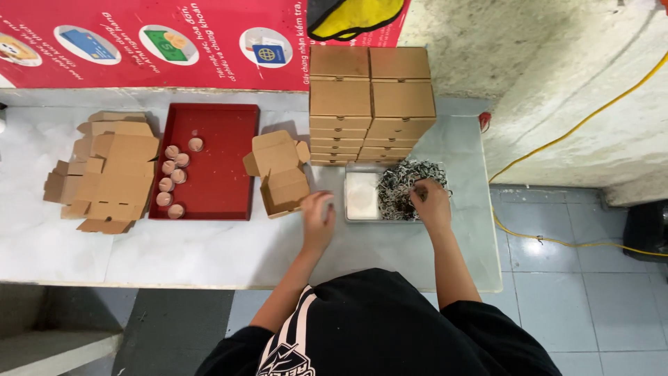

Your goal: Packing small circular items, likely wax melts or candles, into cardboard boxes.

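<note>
My right hand (430, 203) reaches into a metal tray (360, 197) and its fingers close on the black-and-white shredded paper (403, 182) heaped in the tray's right half. My left hand (316, 217) rests on the marble table, fingers curled, just right of an open small cardboard box (282, 174) and touching nothing that I can make out. The tray's left half is bare.
Two tall stacks of closed cardboard boxes (372, 104) stand behind the tray. A red tray (223, 170) holds several small round lidded jars (172, 177). Flat unfolded box blanks (108, 170) lie at the left. A yellow cable (557, 237) runs over the tiled floor at right.
</note>
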